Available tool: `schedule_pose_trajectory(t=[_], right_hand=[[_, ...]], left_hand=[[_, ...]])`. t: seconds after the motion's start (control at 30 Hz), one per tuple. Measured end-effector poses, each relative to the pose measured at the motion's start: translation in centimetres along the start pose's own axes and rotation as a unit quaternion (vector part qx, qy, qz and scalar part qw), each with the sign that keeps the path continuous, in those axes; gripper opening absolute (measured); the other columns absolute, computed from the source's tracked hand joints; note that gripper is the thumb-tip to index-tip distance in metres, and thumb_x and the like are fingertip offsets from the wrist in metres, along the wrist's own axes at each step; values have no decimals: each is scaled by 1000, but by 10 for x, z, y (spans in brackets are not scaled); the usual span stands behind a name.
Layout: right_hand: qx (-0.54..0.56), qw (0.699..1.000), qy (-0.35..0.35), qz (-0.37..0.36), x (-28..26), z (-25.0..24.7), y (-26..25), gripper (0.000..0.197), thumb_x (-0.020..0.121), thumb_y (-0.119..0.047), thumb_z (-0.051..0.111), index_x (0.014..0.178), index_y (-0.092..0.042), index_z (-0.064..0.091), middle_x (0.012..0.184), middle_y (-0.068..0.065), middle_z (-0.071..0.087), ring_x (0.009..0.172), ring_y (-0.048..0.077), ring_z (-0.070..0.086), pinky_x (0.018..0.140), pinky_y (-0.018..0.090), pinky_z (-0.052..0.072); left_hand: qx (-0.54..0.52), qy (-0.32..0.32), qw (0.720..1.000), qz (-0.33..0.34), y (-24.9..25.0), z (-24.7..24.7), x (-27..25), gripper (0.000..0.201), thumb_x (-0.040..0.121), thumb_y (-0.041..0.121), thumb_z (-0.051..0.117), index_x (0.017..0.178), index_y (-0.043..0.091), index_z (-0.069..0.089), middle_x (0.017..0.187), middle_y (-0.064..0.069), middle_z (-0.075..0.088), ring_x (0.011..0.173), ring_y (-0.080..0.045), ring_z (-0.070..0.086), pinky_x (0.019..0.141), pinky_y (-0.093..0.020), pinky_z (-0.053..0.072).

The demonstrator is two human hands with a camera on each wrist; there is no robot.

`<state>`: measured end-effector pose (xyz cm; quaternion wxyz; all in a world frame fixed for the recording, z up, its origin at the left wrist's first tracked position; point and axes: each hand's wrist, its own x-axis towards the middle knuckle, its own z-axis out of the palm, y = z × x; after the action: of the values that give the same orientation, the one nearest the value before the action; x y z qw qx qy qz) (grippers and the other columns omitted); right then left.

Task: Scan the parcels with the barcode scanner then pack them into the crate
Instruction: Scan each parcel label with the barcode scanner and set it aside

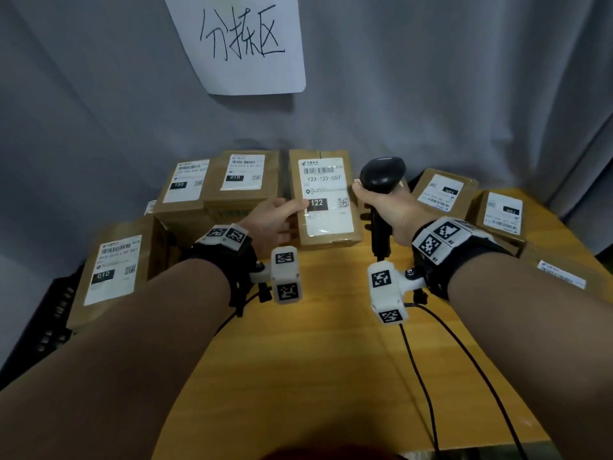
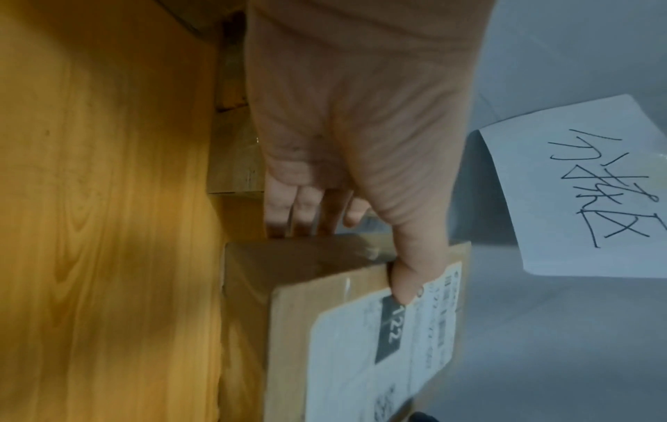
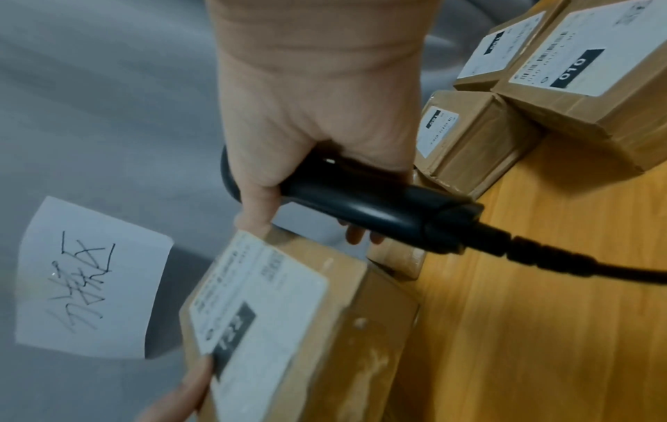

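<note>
Head view: left hand (image 1: 272,217) grips the "122" parcel (image 1: 326,200) by its left edge, thumb on the label. Right hand (image 1: 381,207) is wrapped round the black barcode scanner (image 1: 381,175), just right of that parcel. More parcels sit along the back of the table (image 1: 331,343); the near part is bare wood. A dark crate (image 1: 49,320) at far left has a "010" parcel (image 1: 114,270) on it.

Left wrist: thumb on label, fingers (image 2: 307,211) behind the box.

Right wrist: fingers curled round the scanner handle, cable (image 3: 577,265) trailing over the table.
</note>
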<state>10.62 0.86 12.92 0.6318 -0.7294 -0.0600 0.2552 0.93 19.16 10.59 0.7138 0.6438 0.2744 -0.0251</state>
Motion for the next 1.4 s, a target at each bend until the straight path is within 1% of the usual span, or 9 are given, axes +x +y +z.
schedule_pose_trajectory(t=[0.1,0.2,0.27,0.37,0.43,0.63,0.83,1.1,1.4], right_hand=[[-40,999,14,1,-3,0,-14,18,86,-26,71,96,-21,57,83,-1,61,71,14,56,65,28,47],[-46,999,-15,-19,-9,0,-39,15,85,-20,70,92,-14,58,74,0,57,55,11,50,52,23,43],[-29,998,-33,-37,-13,0,-53,14,84,-17,71,87,-10,59,72,2,57,51,12,50,50,22,45],[45,996,-21,-76,-14,2,-62,14,84,-12,70,91,-2,62,71,8,60,53,17,55,53,27,49],[67,995,-8,-74,-15,2,-63,11,85,-10,67,88,-1,62,69,8,60,53,18,54,53,27,47],[-50,999,-8,-11,-23,-3,-51,14,87,-15,65,78,-6,58,59,4,53,44,14,46,44,24,40],[-83,996,12,21,-28,-8,-50,5,82,-6,59,78,-6,56,58,4,51,41,14,46,42,22,41],[-70,997,3,43,-32,-9,-51,1,82,-7,59,83,-7,58,56,2,51,42,12,46,44,23,43],[-62,997,8,38,-35,-11,-53,3,82,-6,59,79,-7,58,56,3,51,43,13,46,45,24,43]], left_hand=[[-4,18,1000,-10,-6,-3,8,34,90,21,65,118,2,62,110,-11,72,105,-25,68,98,-43,51],[-3,19,1000,-10,-7,-3,16,33,89,19,67,115,0,63,109,-12,73,104,-27,69,99,-46,50],[1,20,1000,-7,-3,-1,20,30,88,19,66,114,3,64,108,-11,73,104,-26,69,98,-44,51],[3,30,1000,3,4,6,25,24,89,19,66,109,7,64,107,-8,74,101,-22,70,92,-38,54],[7,42,999,13,7,11,29,22,88,20,67,106,8,64,103,-7,75,97,-20,71,89,-35,55],[21,71,997,33,6,22,41,28,86,22,69,108,5,64,102,-9,74,92,-20,72,82,-33,57],[49,91,994,21,-4,24,50,37,81,29,72,110,7,65,103,-6,74,96,-22,71,93,-41,54],[62,99,993,29,-5,26,51,36,83,31,71,111,10,64,103,-4,74,97,-20,70,94,-41,54],[69,96,993,24,-9,27,51,39,83,30,72,115,9,63,105,-5,73,96,-19,70,92,-40,55]])
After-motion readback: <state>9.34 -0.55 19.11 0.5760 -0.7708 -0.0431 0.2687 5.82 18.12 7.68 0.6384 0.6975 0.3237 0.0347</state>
